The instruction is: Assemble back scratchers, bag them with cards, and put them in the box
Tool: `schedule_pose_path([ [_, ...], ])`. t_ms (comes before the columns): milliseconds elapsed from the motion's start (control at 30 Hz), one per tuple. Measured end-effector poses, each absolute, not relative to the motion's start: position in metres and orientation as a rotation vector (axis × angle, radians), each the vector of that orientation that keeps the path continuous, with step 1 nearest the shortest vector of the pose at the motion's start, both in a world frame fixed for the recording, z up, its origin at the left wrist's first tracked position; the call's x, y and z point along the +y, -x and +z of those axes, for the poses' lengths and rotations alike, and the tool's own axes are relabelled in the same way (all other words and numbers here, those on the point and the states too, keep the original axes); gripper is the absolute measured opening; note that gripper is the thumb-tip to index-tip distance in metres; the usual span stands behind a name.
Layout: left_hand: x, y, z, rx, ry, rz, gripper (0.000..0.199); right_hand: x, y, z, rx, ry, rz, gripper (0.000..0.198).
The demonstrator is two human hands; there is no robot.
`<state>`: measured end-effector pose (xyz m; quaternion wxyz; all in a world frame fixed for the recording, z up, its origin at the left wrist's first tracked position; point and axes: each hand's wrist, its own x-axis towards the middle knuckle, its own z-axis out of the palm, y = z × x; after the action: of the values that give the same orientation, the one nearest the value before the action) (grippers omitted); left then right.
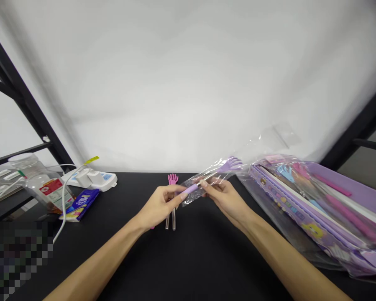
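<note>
The left hand (158,207) pinches a purple back scratcher (210,175) by its handle; the right hand (227,194) pinches its shaft, the claw inside a clear bag (253,156), above the black surface (194,259).

Purple scratcher (210,176), hand-shaped head, shiny metal shaft, purple grip. Held up slantwise, head up toward right, grip lower left. Clear bag (252,154), crinkled, around head and shaft, loose end trailing right past the head.
</note>
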<state>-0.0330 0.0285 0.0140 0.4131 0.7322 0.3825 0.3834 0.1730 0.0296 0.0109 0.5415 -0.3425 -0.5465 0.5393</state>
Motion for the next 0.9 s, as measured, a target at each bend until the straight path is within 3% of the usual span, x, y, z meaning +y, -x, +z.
schedule_pose_path([
  [200, 0.026, 0.033, 0.011, 1.235, -1.780, 1.012, 0.043, 0.032, -0.185, 0.022, -1.069, 0.796, 1.348, 0.027],
  [467, 0.022, 0.032, 0.019, 1.021, -1.807, 0.817, 0.031, 0.038, -0.201, 0.020, -1.085, 0.790, 1.399, 0.032],
  [633, 0.016, 0.023, 0.008, 1.221, -1.734, 0.909, 0.041, 0.036, -0.181, 0.013, -1.017, 0.749, 1.357, 0.028],
  [900, 0.013, 0.024, 0.015, 0.990, -1.827, 0.726, 0.031, 0.037, -0.186, 0.015, -1.033, 0.829, 1.346, 0.031],
])
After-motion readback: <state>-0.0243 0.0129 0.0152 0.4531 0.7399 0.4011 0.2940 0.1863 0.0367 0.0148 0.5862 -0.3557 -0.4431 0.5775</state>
